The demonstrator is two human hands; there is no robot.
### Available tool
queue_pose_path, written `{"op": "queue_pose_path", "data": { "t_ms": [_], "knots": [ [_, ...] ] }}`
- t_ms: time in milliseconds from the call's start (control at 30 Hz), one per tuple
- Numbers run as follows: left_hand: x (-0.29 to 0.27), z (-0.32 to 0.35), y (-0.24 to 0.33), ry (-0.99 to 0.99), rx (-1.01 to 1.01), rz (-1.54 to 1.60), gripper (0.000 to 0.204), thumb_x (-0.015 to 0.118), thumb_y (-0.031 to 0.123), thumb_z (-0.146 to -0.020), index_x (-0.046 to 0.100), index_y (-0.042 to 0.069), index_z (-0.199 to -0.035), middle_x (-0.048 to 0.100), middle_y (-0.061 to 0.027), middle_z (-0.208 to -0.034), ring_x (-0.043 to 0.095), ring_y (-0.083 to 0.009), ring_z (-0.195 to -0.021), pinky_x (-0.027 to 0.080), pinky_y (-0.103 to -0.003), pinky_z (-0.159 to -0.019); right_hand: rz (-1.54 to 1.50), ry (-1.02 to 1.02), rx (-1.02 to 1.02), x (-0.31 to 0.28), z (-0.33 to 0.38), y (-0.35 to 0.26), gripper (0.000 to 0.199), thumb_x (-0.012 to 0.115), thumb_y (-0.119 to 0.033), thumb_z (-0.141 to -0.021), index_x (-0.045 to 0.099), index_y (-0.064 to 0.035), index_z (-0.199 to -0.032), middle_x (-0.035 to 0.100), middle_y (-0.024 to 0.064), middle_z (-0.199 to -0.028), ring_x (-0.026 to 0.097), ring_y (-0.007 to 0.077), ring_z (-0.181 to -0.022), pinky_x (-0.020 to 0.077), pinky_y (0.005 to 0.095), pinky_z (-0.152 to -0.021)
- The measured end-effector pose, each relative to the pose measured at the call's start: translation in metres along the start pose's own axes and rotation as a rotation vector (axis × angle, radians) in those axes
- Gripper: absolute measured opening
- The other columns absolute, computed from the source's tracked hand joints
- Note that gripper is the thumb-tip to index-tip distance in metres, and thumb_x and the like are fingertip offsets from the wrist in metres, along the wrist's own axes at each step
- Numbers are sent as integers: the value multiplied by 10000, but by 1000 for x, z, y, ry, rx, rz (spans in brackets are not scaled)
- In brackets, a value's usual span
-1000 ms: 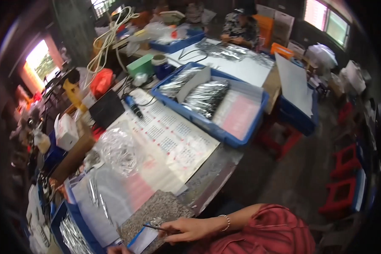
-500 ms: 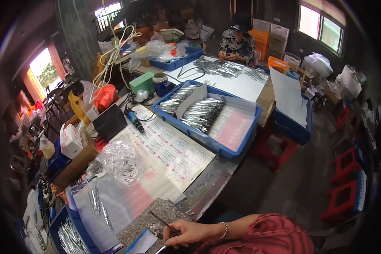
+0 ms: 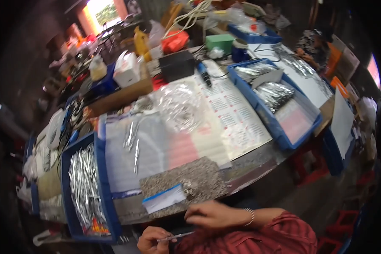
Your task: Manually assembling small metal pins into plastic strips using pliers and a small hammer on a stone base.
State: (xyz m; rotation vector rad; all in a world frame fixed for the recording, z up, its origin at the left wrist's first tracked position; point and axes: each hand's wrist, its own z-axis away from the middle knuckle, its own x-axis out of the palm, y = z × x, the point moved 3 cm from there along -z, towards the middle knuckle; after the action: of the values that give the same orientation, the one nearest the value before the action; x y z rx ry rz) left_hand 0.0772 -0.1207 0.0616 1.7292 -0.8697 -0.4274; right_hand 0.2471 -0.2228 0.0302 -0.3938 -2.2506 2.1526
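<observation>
My left hand point(image 3: 151, 239) is low at the front edge, closed around a thin metal tool point(image 3: 177, 236) that points right. My right hand point(image 3: 211, 214) hovers just above the tool's tip, fingers curled, nothing clearly in it. In front of both hands lies a small clear bag with a blue strip point(image 3: 164, 198) on a speckled grey mat point(image 3: 194, 180). Beyond it a few thin silver pieces point(image 3: 132, 142) lie on a clear plastic sheet point(image 3: 127, 157).
A blue tray of silver foil packets point(image 3: 85, 186) stands at the left. A second blue tray point(image 3: 279, 101) with foil bags sits at the right. A crumpled clear bag point(image 3: 178, 103), printed sheets point(image 3: 237, 116), a black box point(image 3: 177, 64) and another seated person point(image 3: 311, 44) are farther back.
The view has swung left and down. My left hand has come into view holding the thin tool, which the right hand held before. The right hand now sits above its tip.
</observation>
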Motion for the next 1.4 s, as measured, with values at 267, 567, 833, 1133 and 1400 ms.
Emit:
{"op": "queue_pose_path", "data": {
  "t_ms": [267,567,833,1133,1400],
  "knots": [
    [-17,12,-21,232,-203,108,79,546,27,-872,506,-28,-913,546,-137,-753,530,-156,-507,482,-241,-469,459,427,56,-111,-54,-17,122,601,-129,-879,599,-8,-885,606,109,-700,562,181,-586,442,299,-564],
    [-29,25,-14,232,-328,6,117,556,0,-902,600,-42,-1002,627,-107,-825,580,-124,-637,481,-224,-553,1118,442,104,-167,-170,73,131,547,-113,-816,589,4,-858,601,229,-921,614,399,-831,499,466,-738],
    [-38,26,-24,278,-398,90,118,544,19,-916,594,-41,-1005,617,-111,-824,577,-139,-633,486,-229,-564,1060,436,217,-169,-185,80,134,525,-79,-772,599,19,-826,612,257,-873,617,416,-837,495,480,-735],
    [-39,15,-28,268,-320,182,128,550,55,-928,588,-40,-1006,611,-111,-826,570,-138,-634,479,-226,-559,992,509,58,-175,-112,10,118,578,-128,-806,583,-10,-801,600,173,-798,599,355,-744,477,439,-667],
    [-2,-14,-13,-10,-65,-352,170,567,-33,-883,650,-61,-1028,617,-75,-782,569,-111,-622,457,-216,-582,567,-7,-116,-62,-9,-35,198,590,-142,-808,516,-52,-968,545,158,-878,567,374,-805,472,450,-673]
  ]
}}
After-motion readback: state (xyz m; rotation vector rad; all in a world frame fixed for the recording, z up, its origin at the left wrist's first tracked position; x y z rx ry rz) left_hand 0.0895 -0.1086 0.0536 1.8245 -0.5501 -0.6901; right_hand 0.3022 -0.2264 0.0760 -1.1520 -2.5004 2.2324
